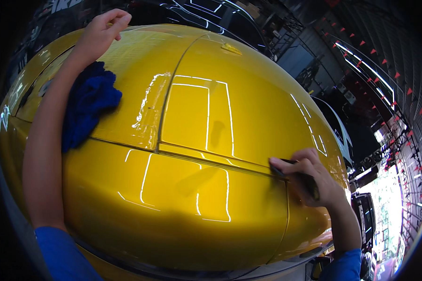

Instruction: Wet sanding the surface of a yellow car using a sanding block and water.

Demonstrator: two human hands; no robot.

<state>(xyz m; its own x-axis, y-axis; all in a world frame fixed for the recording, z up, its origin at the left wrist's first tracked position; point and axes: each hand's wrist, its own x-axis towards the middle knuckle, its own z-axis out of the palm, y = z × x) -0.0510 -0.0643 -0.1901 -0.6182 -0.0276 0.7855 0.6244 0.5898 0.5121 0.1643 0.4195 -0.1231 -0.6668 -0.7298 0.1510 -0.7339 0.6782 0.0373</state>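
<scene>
right hand (318, 172) grasping black tool (309, 184), left hand (105, 30) slack, blue cloth (91, 103), yellow car body (262, 107)

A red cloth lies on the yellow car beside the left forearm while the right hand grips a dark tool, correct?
Wrong colour: the head view shows a blue cloth on the yellow car beside the left forearm; the right hand does grip a dark tool.

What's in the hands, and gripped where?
Right hand: a black tool, apparently gripped around its middle; fingers partly hide it, so the exact hold can't be told. Left hand: nothing visible in it.
</scene>
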